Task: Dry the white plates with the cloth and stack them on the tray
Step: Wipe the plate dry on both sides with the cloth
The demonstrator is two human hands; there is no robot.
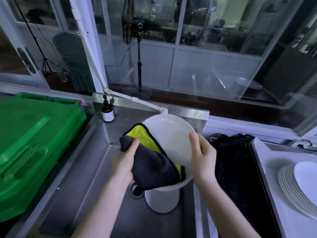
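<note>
Over the steel sink (82, 169) I hold a white plate (173, 140) tilted on edge. My right hand (203, 157) grips its right rim, thumb on the face. My left hand (125, 160) presses a dark grey and yellow cloth (151, 162) against the plate's left half. Below the plate another white plate (163, 200) lies in the sink, partly hidden. A stack of several white plates (295, 188) rests on the pale tray (267, 157) at the right.
A green plastic bin (32, 145) fills the left side. A brown pump bottle (107, 112) stands at the sink's back corner. A white pipe tap (163, 109) sits behind the plate. A black mat or basin (236, 169) lies between sink and tray. The drain (135, 188) is open.
</note>
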